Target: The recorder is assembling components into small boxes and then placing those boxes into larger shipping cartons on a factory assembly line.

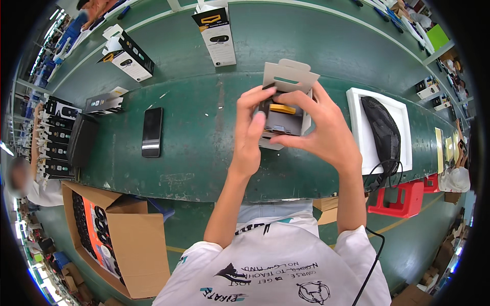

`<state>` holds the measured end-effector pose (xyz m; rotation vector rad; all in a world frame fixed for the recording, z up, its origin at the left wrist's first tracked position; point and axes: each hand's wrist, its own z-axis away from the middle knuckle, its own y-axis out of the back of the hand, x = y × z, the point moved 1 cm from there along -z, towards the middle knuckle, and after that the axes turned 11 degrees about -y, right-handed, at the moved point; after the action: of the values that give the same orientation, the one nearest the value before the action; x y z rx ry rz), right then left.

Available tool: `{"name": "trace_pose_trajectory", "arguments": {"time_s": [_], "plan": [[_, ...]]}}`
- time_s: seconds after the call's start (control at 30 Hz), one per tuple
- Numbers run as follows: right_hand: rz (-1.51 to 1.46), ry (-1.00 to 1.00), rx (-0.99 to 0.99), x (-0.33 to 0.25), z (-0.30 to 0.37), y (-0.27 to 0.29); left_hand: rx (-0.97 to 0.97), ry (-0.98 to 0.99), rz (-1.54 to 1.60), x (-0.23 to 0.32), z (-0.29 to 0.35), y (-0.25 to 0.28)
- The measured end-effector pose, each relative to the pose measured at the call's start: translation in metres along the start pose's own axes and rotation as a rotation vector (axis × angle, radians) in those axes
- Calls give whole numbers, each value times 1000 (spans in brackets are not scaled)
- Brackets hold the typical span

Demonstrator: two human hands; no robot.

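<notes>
A small product box (291, 77) stands on the green worktable in front of me, its light grey top flap raised. Inside its opening shows a dark grey insert (284, 125) with a yellow strip (282, 108) across it. My left hand (247, 135) grips the box's left side, thumb and fingers at the upper edge. From the right, my right hand (329, 122) curves around the box, index finger at the back of the opening and thumb along its front. Parts of the box's sides are hidden by my fingers.
A black phone (152, 132) lies left on the worktable (194, 168). Open boxes (219, 43) stand along the back, near stacked boxes (57, 137) at left. A white tray (354, 109) holds a black mesh pouch (383, 132). Below are a carton (135, 250) and red stool (403, 199).
</notes>
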<state>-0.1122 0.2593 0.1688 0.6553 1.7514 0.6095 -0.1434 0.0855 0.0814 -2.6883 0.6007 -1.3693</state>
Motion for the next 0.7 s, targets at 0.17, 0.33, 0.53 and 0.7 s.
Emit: {"name": "trace_pose_trajectory", "arguments": {"time_s": [0.17, 0.33, 0.53, 0.7], "plan": [[-324, 84, 20, 26, 15, -12, -131, 0, -11, -8, -9, 3], [-868, 69, 211, 41, 25, -47, -99, 23, 35, -7, -11, -5], [-694, -46, 75, 35, 19, -54, -51, -71, -43, -10, -6, -6], [-975, -41, 126, 14, 24, -67, 12, -200, -176, 19, -3, -10]]}}
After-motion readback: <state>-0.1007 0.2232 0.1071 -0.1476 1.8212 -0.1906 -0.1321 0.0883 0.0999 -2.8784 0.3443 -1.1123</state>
